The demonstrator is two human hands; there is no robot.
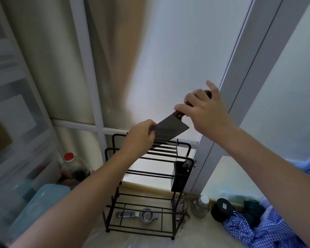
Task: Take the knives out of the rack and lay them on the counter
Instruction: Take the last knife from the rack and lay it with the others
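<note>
A broad cleaver (169, 129) with a dark wooden handle hangs in the air just above the black wire rack (113, 187). My right hand (206, 111) is closed around the handle, up and to the right. My left hand (140, 138) pinches the far end of the blade. The blade slopes down to the left, its lower edge close to the rack's top bars. A black utensil cup (180, 178) with some thin tools in it hangs on the rack's right side. No other knife shows in the rack's slots.
A metal squeezer (141, 214) lies under the rack on the pale counter (147, 241). A red-capped bottle (73, 165) and a blue tub (34, 210) stand left. A steel shaker (200, 205), a black round lid (222, 209) and blue checked cloth (268, 230) lie right. Window panes are behind.
</note>
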